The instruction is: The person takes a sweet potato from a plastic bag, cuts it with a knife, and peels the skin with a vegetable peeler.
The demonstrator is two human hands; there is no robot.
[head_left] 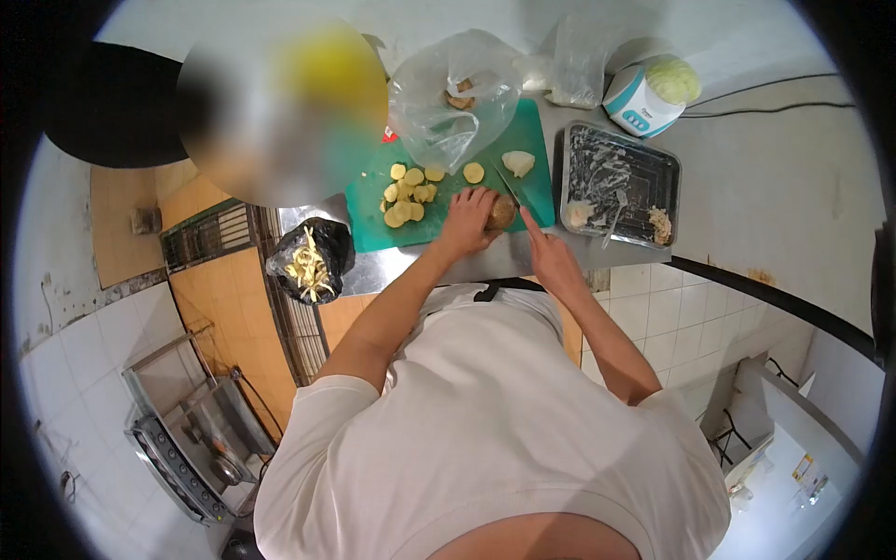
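On the green cutting board [532,126], my left hand [467,220] is closed over a brown, round vegetable [501,213], perhaps a potato. The fingers of my right hand [552,254] wrap round the handle of a knife [509,187], whose blade points away from me along the vegetable's right side. Whether the edge touches it, I cannot tell. Left of my left hand lie several pale yellow round slices [404,198], and a single slice [473,173] sits apart beyond it. A white chunk [518,163] rests near the board's right edge.
A clear plastic bag [439,103] with something brown inside covers the board's far part. To the right stand a smeared metal tray [674,173] with a spoon-like utensil and a white-and-teal kitchen scale [639,107]. A black bag [338,245] of peelings is at the left edge.
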